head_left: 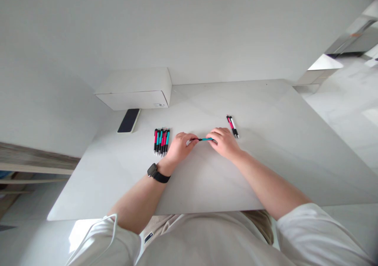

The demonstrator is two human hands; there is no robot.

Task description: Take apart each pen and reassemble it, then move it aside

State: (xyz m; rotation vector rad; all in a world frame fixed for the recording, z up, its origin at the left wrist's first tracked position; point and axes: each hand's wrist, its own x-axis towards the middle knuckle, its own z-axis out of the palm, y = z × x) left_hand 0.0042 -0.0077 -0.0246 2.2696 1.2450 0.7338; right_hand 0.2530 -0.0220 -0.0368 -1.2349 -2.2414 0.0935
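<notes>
Between my two hands a teal and black pen lies level, pointing left to right. My left hand pinches its black end, and my right hand is closed on the teal end, so both tips are partly hidden by fingers. Left of my left hand several red, teal and black pens lie side by side on the white table. Just beyond my right hand are two more pens, a red one and a white one, both with black grips.
A long white box stands against the wall at the back left. In front of it a dark-screened phone lies flat. A black watch is on my left wrist. A white cable hangs by my left sleeve.
</notes>
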